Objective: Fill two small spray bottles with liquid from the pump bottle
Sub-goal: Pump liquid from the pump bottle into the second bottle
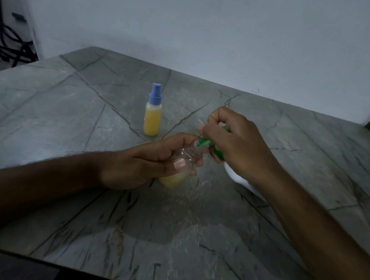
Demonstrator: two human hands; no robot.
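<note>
The left hand (pixel 152 166) wraps a clear small bottle (pixel 183 162), tilted and part-filled with yellow liquid, while the right hand (pixel 235 144) curls over the green pump head (pixel 218 146) at its open neck. Holding spout and neck aligned and pressing slowly should avoid spills (the blue-capped spray bottle (pixel 153 112) stands full behind, upright on the table (pixel 68 117)). The white pump bottle (pixel 235 175) is mostly hidden under the right wrist.

I see open table (pixel 46 115) on the left and near edge, while the blue-capped spray bottle (pixel 153 112) stands just beyond my two hands, blocking a straight reach forward.
</note>
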